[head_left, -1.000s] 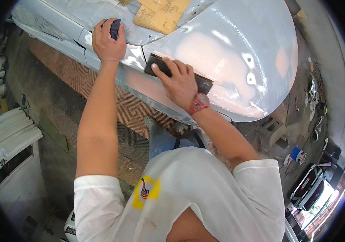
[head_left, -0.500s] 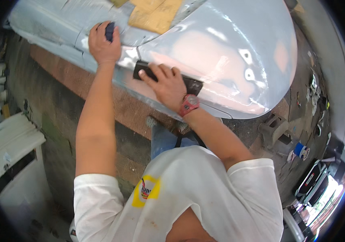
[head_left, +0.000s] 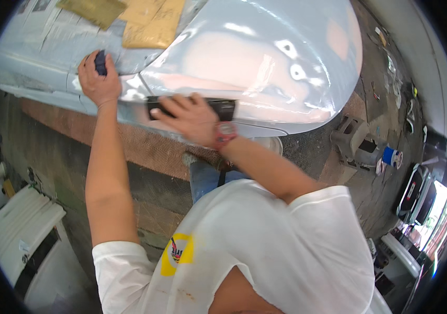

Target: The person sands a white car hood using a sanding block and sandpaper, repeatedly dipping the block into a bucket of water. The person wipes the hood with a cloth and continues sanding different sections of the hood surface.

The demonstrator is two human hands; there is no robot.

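Observation:
A car body panel point(head_left: 218, 63), grey with pinkish patches and a glossy surface, spans the upper part of the view. At its lower side my right hand point(head_left: 189, 118) lies over a long black sanding block point(head_left: 227, 109), thumb and fingers gripping it against the panel. The block's underside is hidden. Farther left, my left hand point(head_left: 98, 86) rests on the panel beside a seam, its thumb and fingers closed around a small dark blue, crumpled-looking piece point(head_left: 100, 63); whether it is cloth or a pad I cannot tell.
Tan folded sheets point(head_left: 153, 26) and an olive-brown sheet point(head_left: 95, 11) lie on the grey surface beyond my left hand. A grey plastic part point(head_left: 350, 131) and a blue-and-white can point(head_left: 392, 157) are on the floor at right. White panels point(head_left: 22, 222) stand at lower left.
The whole view has shifted, so the panel appears farther left and lower. The black block has turned more level and slid slightly right along the panel. My left hand keeps its place by the seam.

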